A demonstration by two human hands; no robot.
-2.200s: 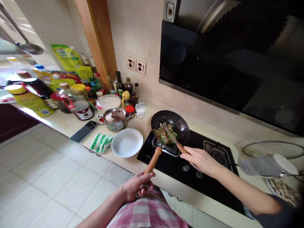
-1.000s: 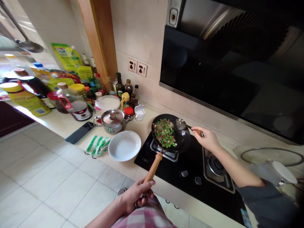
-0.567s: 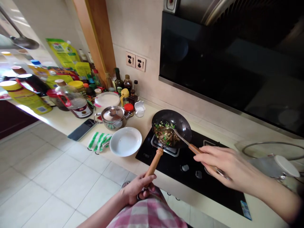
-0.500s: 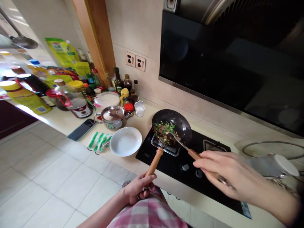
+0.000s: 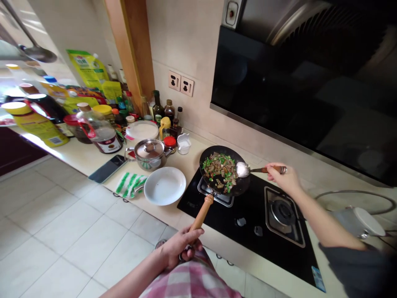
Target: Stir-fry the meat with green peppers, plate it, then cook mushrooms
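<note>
A black wok (image 5: 242, 189) sits on the left burner of the gas stove, its wooden handle running toward me. My left hand (image 5: 185, 245) is closed round the end of that handle. Sliced meat with chopped green pieces (image 5: 221, 167) is spread over the wok's bottom. My right hand (image 5: 284, 177), beyond the wok's right side, grips the wooden handle of a metal spatula (image 5: 243, 169). The spatula's shiny head is inside the wok, at the right edge of the food. Just left of the stove is a white plate (image 5: 165, 187) with a few small specks on it.
A lidded steel pot (image 5: 150, 154), a striped green-and-white cloth (image 5: 129, 184) and a phone (image 5: 107, 169) are on the counter to the left. Bottles and jars crowd behind them. A dark range hood (image 5: 297, 99) overhangs the stove, whose right burner (image 5: 283, 212) is bare.
My right hand has moved away from me, carrying the spatula from the wok's near middle to its right side. The food is now spread wider. My left hand keeps its hold on the handle.
</note>
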